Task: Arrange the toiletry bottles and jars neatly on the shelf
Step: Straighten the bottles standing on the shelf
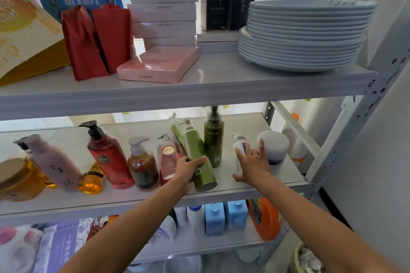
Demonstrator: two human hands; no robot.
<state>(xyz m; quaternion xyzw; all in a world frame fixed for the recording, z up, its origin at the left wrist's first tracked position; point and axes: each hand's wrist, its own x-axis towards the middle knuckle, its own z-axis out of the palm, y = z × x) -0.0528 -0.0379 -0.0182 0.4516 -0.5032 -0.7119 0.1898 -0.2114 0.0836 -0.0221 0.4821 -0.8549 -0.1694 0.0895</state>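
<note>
On the middle shelf (221, 193) my left hand (188, 169) grips a tilted light green bottle (198, 150). A second light green bottle (176, 128) leans behind it, and a dark green pump bottle (214, 137) stands upright just to the right. My right hand (251, 162) holds a small white bottle with a blue label (239, 142), fingers spread over it. A white and blue jar (274, 146) stands against that hand's fingertips. Left of my left hand stand a pink bottle (166, 157), a brown pump bottle (142, 164), a red pump bottle (108, 155) and a mauve bottle (53, 162).
An amber jar (15, 179) and yellow bottles (91, 182) sit at the shelf's left. The upper shelf carries stacked grey plates (306, 35), boxes (159, 64) and red packets (97, 40). Blue bottles (224, 217) and an orange jug (266, 219) stand on the shelf below. A metal upright (346, 139) borders the right.
</note>
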